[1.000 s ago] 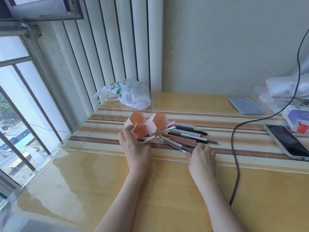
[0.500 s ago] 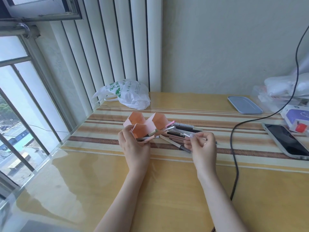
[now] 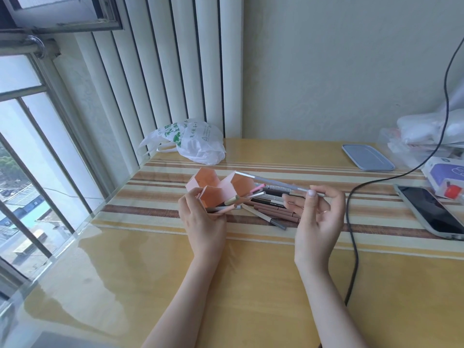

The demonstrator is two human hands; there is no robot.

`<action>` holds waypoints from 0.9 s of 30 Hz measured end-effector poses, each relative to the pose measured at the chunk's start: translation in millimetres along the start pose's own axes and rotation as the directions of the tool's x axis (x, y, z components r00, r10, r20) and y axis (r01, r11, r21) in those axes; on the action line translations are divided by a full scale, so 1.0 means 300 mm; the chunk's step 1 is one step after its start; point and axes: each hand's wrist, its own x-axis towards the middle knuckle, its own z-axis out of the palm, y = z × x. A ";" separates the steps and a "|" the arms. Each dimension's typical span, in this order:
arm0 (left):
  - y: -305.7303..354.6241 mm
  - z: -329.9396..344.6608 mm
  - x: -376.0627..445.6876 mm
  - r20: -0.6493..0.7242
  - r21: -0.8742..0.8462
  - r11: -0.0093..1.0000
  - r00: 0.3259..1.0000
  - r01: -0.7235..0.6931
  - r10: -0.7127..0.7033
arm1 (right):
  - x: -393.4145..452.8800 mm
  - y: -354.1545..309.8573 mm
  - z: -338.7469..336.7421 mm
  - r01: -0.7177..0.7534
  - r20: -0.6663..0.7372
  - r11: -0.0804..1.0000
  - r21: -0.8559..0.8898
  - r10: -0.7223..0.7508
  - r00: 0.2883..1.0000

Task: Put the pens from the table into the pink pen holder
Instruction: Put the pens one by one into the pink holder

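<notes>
Home desk by barred window [image 3: 37, 136]: plastic bag [image 3: 193, 141], phone [image 3: 431, 212], charging cable [image 3: 351, 222], vertical blinds [image 3: 160, 71].

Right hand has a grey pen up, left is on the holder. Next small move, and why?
Probably tip the grey pen into the pink pen holder: its far end already sits at a cell's rim, the right hand pinches its near end, and the left hand steadies the holder.

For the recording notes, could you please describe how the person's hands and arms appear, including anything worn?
Both forearms are bare, with no sleeves in view. The right hand seems to wear a thin ring on one finger, and its thumbnail looks pale. The left hand shows no jewellery, watch or glove.
</notes>
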 end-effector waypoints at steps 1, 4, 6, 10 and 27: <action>0.000 0.000 0.000 0.000 0.003 1.000 1.000 -0.001 0.001 | -0.008 -0.003 0.006 0.040 0.002 0.999 -0.017 -0.040 0.999; 0.001 0.001 0.000 0.004 0.005 1.000 1.000 -0.009 0.009 | -0.021 -0.003 0.013 0.120 -0.007 0.992 -0.049 -0.121 0.993; 0.003 0.001 -0.001 0.007 0.005 1.000 1.000 -0.009 0.009 | -0.020 -0.004 0.012 0.140 -0.018 0.989 -0.038 -0.141 0.990; 0.007 -0.001 -0.003 0.012 0.004 1.000 1.000 -0.021 0.021 | -0.020 -0.008 0.006 0.135 -0.042 0.991 -0.026 -0.136 0.990; -0.006 0.004 -0.002 0.035 0.038 0.998 0.998 -0.059 0.058 | -0.032 0.038 0.007 0.095 -0.007 0.982 -0.164 -0.097 0.995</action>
